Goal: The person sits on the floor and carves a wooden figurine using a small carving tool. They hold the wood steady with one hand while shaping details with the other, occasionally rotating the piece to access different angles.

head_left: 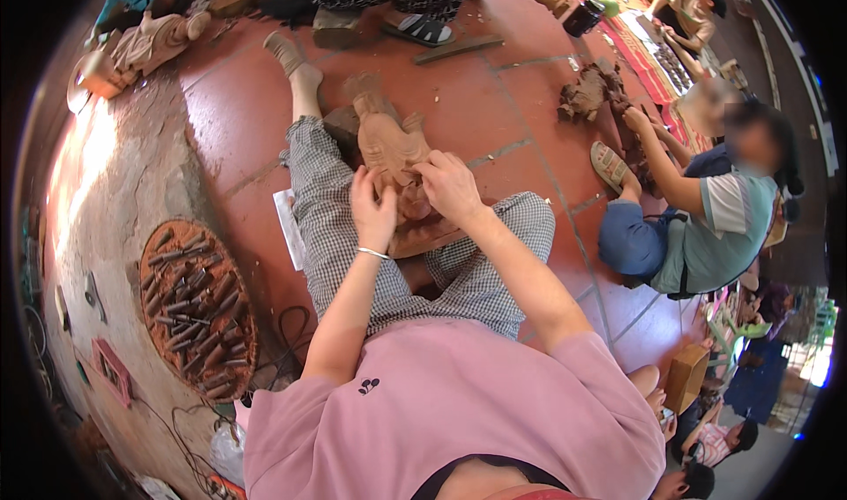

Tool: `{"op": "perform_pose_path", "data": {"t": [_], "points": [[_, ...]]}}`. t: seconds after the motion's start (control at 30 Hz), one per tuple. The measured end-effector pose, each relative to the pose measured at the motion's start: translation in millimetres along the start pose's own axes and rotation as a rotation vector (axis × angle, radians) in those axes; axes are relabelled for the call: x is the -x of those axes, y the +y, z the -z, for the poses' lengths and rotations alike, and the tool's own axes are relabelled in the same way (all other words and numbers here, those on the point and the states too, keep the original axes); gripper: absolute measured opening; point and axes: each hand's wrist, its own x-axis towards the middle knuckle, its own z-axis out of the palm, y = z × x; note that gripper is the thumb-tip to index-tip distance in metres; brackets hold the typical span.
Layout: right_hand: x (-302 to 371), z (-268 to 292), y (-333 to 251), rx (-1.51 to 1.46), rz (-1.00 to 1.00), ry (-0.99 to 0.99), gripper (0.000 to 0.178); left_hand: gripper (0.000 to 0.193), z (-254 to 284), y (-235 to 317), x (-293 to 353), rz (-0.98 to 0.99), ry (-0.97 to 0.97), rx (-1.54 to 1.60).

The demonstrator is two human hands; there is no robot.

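A carved wooden figure (388,143) in light brown lies between my legs, its head end pointing away from me. My left hand (373,211) grips the near left side of the carving with bent fingers. My right hand (448,188) is closed, its fingertips pinched together and pressed to the carving's right side. Whatever small thing sits in that pinch, if any, is hidden by the fingers. The carving's near end (413,205) shows partly between my two hands, over a curved wooden piece (428,238).
To my left, an oval tray (150,275) of sawdust holds several carving tools (198,310) on a stone ledge. At right a seated person (706,209) works on a dark brown carving (593,94). A wood strip (459,49) and a dark jar (582,18) are farther off.
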Motion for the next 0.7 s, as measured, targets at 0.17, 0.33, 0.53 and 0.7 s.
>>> {"op": "perform_pose_path", "data": {"t": [0.17, 0.33, 0.53, 0.7], "points": [[-22.2, -26.0, 19.1, -0.155, 0.067, -0.185, 0.015, 0.052, -35.0, -11.6, 32.3, -0.046, 0.034, -0.130], [-27.0, -23.5, 21.7, -0.092, 0.199, -0.311, 0.022, 0.050, -29.8, -6.3, 28.8, -0.069, 0.062, -0.111], [-36.1, -37.2, 15.0, -0.065, 0.177, -0.240, 0.016, 0.051, -32.4, -5.6, 30.3, -0.027, 0.055, -0.162], [-36.8, -36.2, 8.7, -0.016, 0.104, -0.228, 0.016, 0.053, -29.1, -8.8, 31.8, -0.021, 0.053, -0.109]]}}
